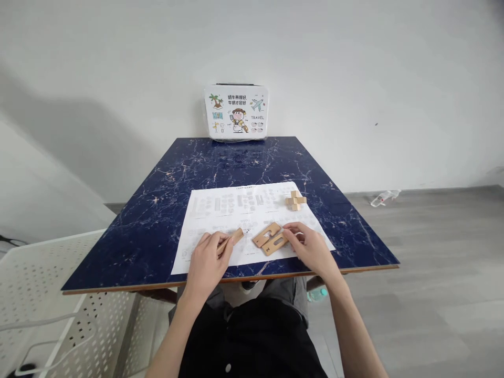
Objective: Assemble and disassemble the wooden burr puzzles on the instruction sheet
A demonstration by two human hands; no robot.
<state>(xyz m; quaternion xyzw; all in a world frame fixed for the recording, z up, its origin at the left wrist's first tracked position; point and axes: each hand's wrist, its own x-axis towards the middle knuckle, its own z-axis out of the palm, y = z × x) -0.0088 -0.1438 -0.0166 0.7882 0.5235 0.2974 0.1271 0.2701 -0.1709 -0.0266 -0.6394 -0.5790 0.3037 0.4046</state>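
A narrow wooden puzzle piece (237, 235) sticks out past the fingertips of my left hand (208, 260), which is closed around it above the paper. My right hand (309, 245) has its thumb and fingertips at the right end of a flat slotted wooden piece marked 2 (269, 249). Against that piece lies another slotted wooden piece, marked 1 (258, 240), touched by neither hand. Beyond my right hand sits a cross-shaped wooden block puzzle (295, 201). Beneath everything is a printed instruction sheet (224, 207) with small grey diagrams.
The dark blue marble-patterned table (236, 163) has its front edge close to my body. At its far edge a white cartoon-printed case (237, 113) leans on the wall. A white perforated basket (39, 273) stands at the left, and a clear plastic item (385, 197) lies on the floor.
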